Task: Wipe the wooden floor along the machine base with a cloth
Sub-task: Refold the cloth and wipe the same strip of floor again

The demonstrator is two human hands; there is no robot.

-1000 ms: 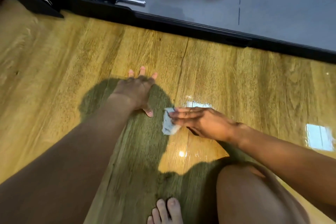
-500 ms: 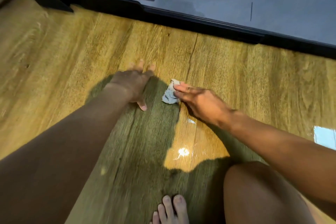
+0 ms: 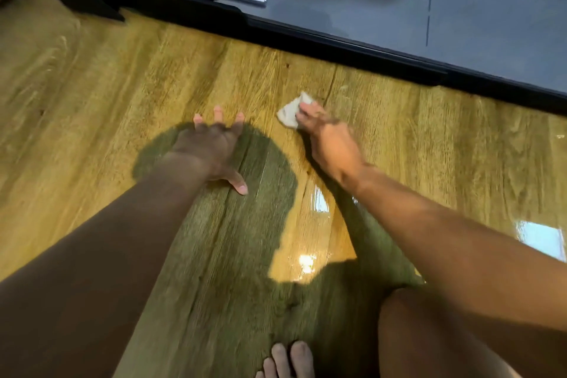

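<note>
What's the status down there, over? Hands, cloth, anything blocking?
Left hand flat on wooden floor. Right hand presses white cloth to floor, short of black machine base. Nothing between cloth and base.

Two bare arms on my feed right now, bare from the frame edge to the fingertips. The left forearm (image 3: 107,255) looks broad and smooth and sits wholly in shade. I'm seeing short, trimmed nails on the left hand (image 3: 211,147), the thumbnail clearest. The right forearm (image 3: 445,224) catches the light, and I can pick out a long muscle line running along it. The right hand (image 3: 331,141) shows raised tendons fanning across its back, knuckles standing out. Bottom right there's a rounded bare knee (image 3: 429,331). Bottom centre there are a few bare toes (image 3: 288,359), nails short, edges a little blurred.
</note>
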